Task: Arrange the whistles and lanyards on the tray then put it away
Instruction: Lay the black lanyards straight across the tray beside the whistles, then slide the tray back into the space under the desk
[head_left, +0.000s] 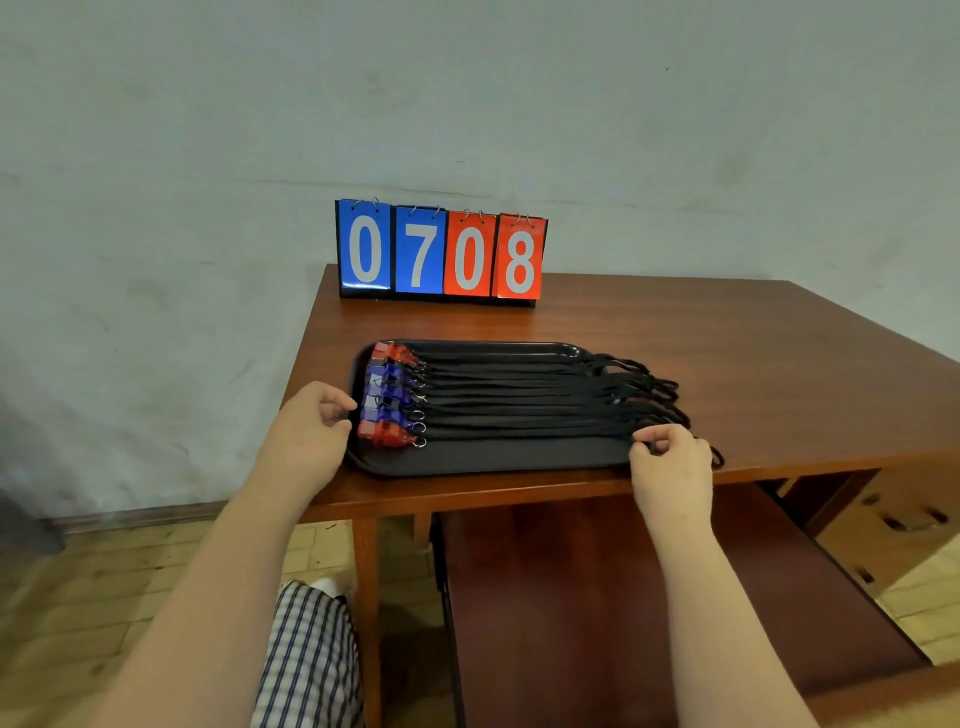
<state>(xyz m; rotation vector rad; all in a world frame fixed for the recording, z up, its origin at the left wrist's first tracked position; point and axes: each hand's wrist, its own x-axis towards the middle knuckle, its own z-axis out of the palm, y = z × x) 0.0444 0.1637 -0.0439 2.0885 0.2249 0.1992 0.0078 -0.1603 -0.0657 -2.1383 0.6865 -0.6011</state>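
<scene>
At the counter's (727, 338) 6 o'clock edge the tray (493, 460) held whistles (387, 400) at 9 o'clock and lanyards (519, 405) trailing past 3 o'clock, left grip (311, 431) curled on one rim, right grip (670, 457) pinching the other, so arranging seemed finished and a level lift seemed due.

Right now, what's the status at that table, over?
Left hand grips left rim of black plastic tray, right hand its right end. Red and blue whistles lined up, black lanyards overhang right. Nothing blocking.
</scene>
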